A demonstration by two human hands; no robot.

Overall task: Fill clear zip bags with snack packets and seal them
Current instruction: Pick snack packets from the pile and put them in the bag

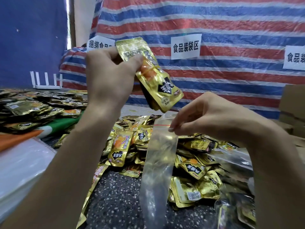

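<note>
My left hand (110,76) is raised and grips a small stack of gold snack packets (156,85) by their top end, tilted down to the right. Their lower corner hangs just above the mouth of a clear zip bag (156,162) with a red seal line. My right hand (206,116) pinches that bag at its top edge, and the bag hangs down empty. Below both hands lies a heap of gold snack packets (189,154) on a dark speckled surface (115,195).
More gold packets (33,106) cover the table at the left. A stack of clear bags (21,162) lies at the near left. Filled clear bags (234,207) lie at the lower right. Cardboard boxes (292,109) stand at the right, a white router (47,81) at the back, a striped tarp (214,22) behind.
</note>
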